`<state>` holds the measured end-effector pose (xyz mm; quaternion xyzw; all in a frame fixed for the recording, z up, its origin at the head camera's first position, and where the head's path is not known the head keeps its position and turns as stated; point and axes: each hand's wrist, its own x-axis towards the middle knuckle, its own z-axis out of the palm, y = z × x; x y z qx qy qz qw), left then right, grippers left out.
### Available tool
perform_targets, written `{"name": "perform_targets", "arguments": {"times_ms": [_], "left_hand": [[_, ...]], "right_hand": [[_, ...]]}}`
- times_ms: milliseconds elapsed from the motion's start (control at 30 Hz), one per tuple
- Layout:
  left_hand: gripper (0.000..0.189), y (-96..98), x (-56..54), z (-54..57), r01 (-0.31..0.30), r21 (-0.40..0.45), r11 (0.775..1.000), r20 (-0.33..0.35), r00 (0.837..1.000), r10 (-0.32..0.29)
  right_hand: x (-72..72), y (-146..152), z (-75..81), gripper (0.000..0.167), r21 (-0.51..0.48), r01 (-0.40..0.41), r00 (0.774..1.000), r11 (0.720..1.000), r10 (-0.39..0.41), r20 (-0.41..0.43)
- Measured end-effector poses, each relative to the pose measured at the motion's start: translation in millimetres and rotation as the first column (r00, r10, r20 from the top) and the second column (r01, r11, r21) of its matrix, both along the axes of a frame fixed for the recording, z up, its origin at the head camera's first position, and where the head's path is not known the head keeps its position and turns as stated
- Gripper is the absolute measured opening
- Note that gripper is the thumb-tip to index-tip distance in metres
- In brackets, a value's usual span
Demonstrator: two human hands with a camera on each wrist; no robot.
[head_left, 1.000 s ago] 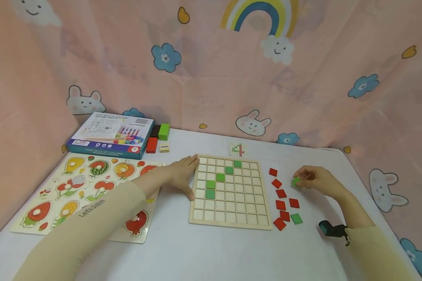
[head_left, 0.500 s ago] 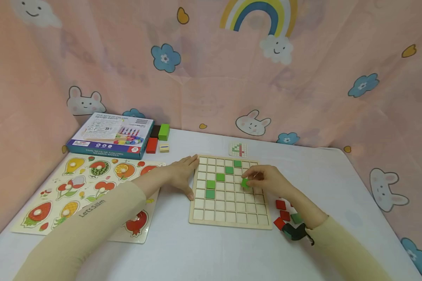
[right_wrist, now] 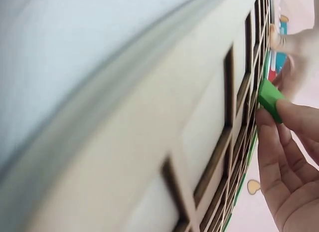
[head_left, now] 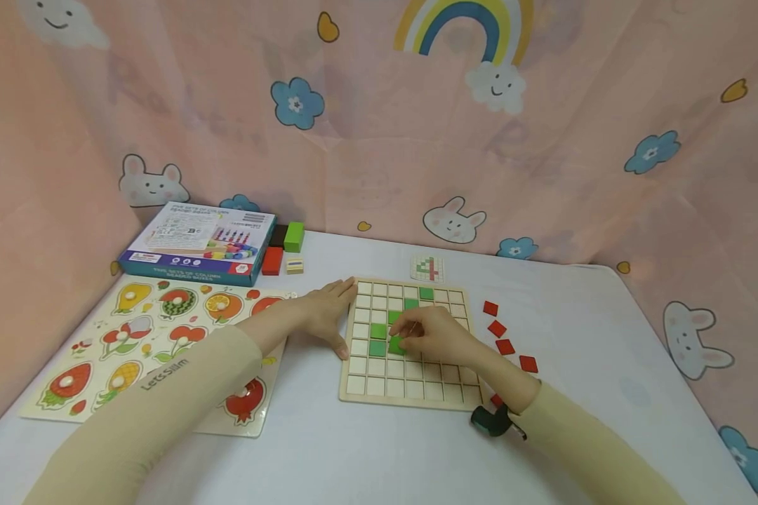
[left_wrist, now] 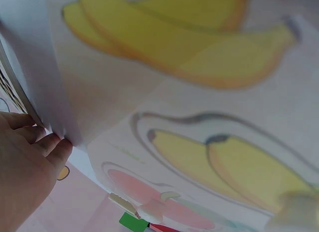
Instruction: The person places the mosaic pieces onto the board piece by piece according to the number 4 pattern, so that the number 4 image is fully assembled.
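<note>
My right hand pinches a small green square tile between thumb and fingers. It is over the left-middle part of the wooden grid board, right beside a green tile lying in a cell. In the right wrist view the pinched tile is tilted, one edge close to the grid. Several green tiles lie in a diagonal line up to the one near the top; my fingers partly cover some. My left hand rests at the board's left edge, fingers spread, thumb lower along it.
Several loose red tiles lie right of the board, some hidden by my right forearm. A small pattern card lies behind the board. At left are a fruit puzzle board under my left arm, a box and coloured blocks.
My right hand has carried the green tile from the loose tiles at right, leftward across the board to its left-middle cells. My left hand has stayed in place.
</note>
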<state>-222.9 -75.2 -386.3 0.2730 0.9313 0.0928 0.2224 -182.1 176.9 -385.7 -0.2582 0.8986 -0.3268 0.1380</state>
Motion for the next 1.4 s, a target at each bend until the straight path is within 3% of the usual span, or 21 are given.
{"name": "perform_targets", "arguments": {"times_ms": [267,700,933,1133,1400], "left_hand": [[0.134,-0.4,-0.1,1.0,0.001,0.010,1.000,0.000,1.000,-0.001],[0.135,0.3,0.5,1.4,-0.007,0.003,1.000,0.015,1.000,0.007],[0.134,0.7,0.8,0.9,-0.007,0.005,1.000,0.017,1.000,0.007],[0.135,-0.8,0.9,0.8,-0.006,0.001,1.000,0.013,1.000,0.006],[0.135,-0.4,0.2,0.6,-0.001,0.004,1.000,0.016,1.000,0.001]], "right_hand": [[1.1,-6,0.1,0.010,0.042,-0.014,1.000,0.999,0.014,-0.016],[0.9,1,1.8,0.015,0.074,-0.018,0.999,0.997,0.021,-0.050],[-3.6,52,15.3,0.019,0.053,0.052,0.998,0.997,-0.050,-0.040],[-6.2,108,17.1,0.014,0.127,0.093,0.996,0.988,-0.094,0.001],[7.1,168,17.9,0.018,0.189,0.060,0.973,0.980,-0.100,0.207]]}}
